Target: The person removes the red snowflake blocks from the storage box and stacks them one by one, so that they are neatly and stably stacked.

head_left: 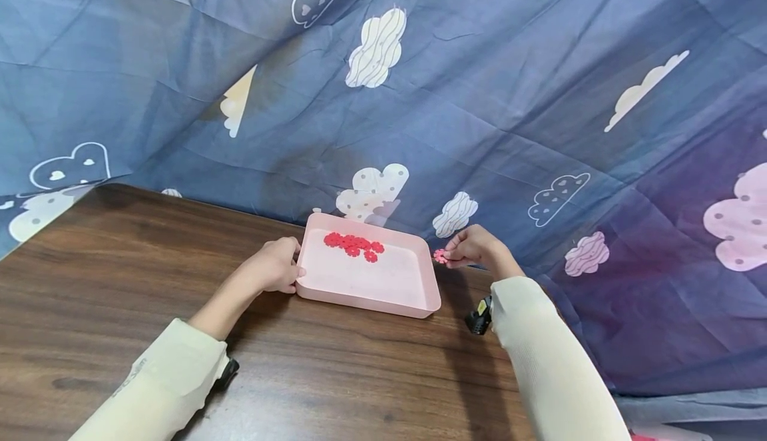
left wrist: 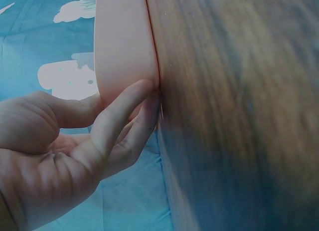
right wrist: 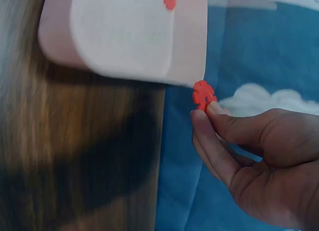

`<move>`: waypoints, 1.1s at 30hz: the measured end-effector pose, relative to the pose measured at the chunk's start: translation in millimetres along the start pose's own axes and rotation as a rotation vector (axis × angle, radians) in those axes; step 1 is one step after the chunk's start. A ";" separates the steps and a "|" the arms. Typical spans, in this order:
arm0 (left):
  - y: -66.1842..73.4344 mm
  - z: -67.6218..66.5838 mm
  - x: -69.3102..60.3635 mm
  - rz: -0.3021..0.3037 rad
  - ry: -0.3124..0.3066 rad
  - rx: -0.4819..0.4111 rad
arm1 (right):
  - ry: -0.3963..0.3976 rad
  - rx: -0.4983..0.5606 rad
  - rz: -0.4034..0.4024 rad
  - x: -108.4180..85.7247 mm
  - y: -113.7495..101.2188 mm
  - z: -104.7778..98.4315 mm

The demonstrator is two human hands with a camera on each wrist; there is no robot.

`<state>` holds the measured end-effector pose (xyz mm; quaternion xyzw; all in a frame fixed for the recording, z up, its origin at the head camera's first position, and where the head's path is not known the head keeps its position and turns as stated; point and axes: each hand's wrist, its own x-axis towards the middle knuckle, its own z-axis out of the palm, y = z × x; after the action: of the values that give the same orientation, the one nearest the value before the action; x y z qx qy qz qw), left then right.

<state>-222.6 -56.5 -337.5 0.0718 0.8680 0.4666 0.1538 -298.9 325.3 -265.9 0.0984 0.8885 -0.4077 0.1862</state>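
Surface (head_left: 335,368) before you; tray (head_left: 383,282) on it, near far edge. Fabric (head_left: 479,108) behind tray and round to your right. Cluster of pieces (head_left: 352,243) inside tray, toward its far left. Your left hand (head_left: 272,268) at tray's left wall, touching. Your right hand (head_left: 475,246) right of tray, near its far corner; single piece (head_left: 440,256) in that hand, outside tray.

Head view: bright, mostly sharp; pale glare on table (head_left: 359,374), near left; long soft shadow, near right; faint shadows on cloth (head_left: 467,94), far side; sleeves (head_left: 551,361) stretched at near edge. Left wrist view: dim, bluish; table grain smeared. Right wrist view: dim; tray (right wrist: 119,36) soft, table deeply shadowed.
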 end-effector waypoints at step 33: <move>0.2 -0.6 -0.5 -0.004 -0.018 -0.028 | 0.137 -0.053 0.142 2.5 66.3 7.1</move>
<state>-222.4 -57.0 -336.9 0.0720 0.8600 0.4779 0.1638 -277.8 362.9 -316.7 0.1837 0.9004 -0.3621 0.1561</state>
